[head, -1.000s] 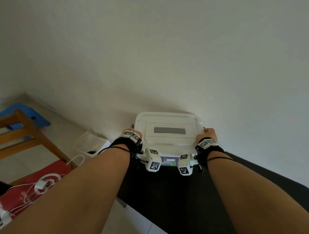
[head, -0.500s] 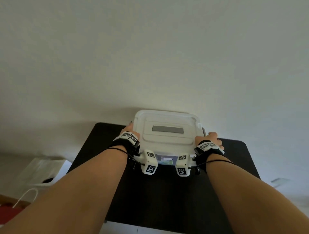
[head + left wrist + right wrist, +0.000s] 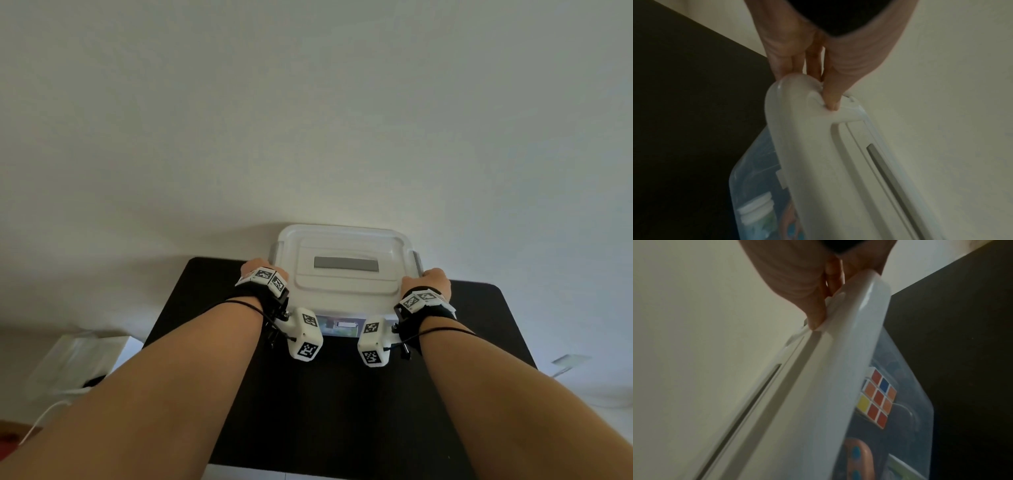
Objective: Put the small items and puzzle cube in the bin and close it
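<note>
At twelve o'clock on the black worktop (image 3: 342, 404), the white-lidded clear plastic bin (image 3: 344, 274) sits between left hand (image 3: 255, 269) and right hand (image 3: 430, 277), each seemingly clamped on a lid end, equally near.

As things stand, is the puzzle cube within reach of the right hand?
Probably not: the white plastic lid covers the clear bin, shutting the multicoloured puzzle cube inside, and the right hand grips the lid's edge. The lid would have to come off first.
</note>
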Motion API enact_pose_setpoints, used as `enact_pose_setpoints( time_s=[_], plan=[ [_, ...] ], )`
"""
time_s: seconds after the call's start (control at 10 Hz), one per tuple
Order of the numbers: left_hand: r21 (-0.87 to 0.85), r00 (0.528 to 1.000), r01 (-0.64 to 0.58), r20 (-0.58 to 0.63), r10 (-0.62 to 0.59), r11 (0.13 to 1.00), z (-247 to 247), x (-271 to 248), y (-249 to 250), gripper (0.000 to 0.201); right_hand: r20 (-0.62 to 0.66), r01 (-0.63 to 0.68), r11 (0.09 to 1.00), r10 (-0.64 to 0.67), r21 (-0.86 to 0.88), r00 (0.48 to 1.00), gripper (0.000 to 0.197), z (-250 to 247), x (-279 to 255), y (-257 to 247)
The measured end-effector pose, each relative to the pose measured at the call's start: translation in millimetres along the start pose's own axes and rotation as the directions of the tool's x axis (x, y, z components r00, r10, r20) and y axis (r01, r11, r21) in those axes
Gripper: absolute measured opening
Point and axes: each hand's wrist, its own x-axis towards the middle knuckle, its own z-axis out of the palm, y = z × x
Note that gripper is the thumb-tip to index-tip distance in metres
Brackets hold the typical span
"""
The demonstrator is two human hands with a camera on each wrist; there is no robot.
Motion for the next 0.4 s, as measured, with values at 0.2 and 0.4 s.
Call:
enact_pose_setpoints(
  time_s=[0.2,0.4],
  plan=[
    [0.004,0.994,-0.055,-0.096,0.055,0.998,-1,-7,3,0.034,-0.009,0.105,0.994,-0.105,-0.026,0.994,0.019,-8,-1,0],
    [-0.027,0.993,-0.038,-0.11,0.035,0.999,-7,-12,8,0.047,0.122,0.171,0.968,-0.15,-0.182,0.981,0.033,-19,-3,-15]
  ],
)
